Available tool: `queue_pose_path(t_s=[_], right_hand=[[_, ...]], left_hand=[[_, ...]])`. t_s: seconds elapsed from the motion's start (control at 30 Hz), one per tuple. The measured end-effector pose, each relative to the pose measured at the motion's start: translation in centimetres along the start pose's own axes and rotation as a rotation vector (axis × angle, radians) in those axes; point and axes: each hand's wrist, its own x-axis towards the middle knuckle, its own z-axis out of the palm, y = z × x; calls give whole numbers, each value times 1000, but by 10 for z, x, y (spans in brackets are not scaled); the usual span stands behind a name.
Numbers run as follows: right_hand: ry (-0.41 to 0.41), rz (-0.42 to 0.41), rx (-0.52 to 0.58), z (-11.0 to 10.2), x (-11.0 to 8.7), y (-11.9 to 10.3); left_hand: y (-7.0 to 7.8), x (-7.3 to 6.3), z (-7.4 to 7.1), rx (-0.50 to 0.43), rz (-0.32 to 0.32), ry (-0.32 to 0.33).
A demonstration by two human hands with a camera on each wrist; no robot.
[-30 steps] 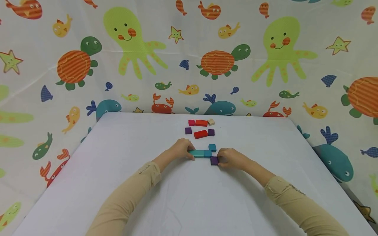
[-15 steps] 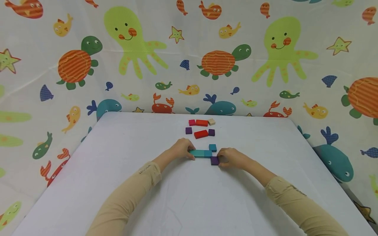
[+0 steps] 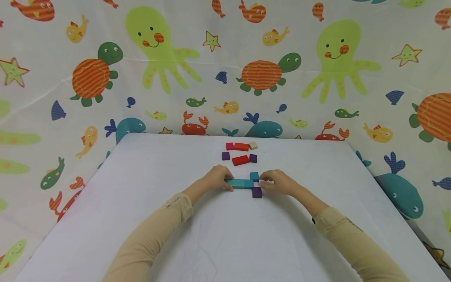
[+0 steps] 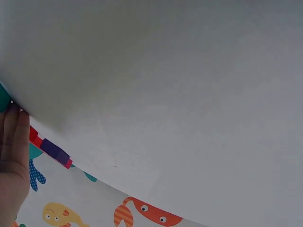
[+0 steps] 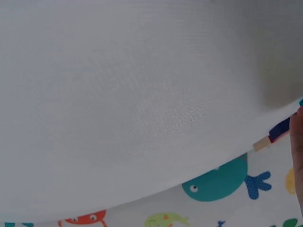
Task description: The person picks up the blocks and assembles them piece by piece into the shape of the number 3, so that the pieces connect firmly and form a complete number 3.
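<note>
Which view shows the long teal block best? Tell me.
The head view: the long teal block shows nearly whole, only its left end covered by the left hand. The left wrist view catches just a teal corner; the right wrist view, a teal sliver too small to identify.

Teal bar (image 3: 236,183) against blue block (image 3: 249,184); second blue block (image 3: 254,176), purple block (image 3: 257,192) beside

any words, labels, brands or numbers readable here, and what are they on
No text can be read.
Left sleeve, near the cuff: dark marks like lettering, too small to read.
Right sleeve, near the cuff: a faint dark marking, unreadable.
Blocks, white table and backdrop: no lettering visible.
</note>
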Motion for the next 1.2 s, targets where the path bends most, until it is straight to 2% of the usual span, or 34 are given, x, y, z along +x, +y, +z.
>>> queue_pose_path(t_s=[0.3, 0.57, 0.73, 0.97, 1.2], right_hand=[[57, 33, -12, -6, 11, 3], [150, 75, -25, -4, 23, 8], [145, 131, -37, -5, 34, 13], [155, 176, -68, -9, 42, 18], [138, 234, -63, -7, 54, 15]], left_hand=[[0, 0, 1, 5, 2, -6], [1, 0, -1, -7, 5, -2], [2, -1, 0, -8, -10, -8], [2, -1, 0, -13, 11, 3], [1, -1, 1, -7, 4, 11]])
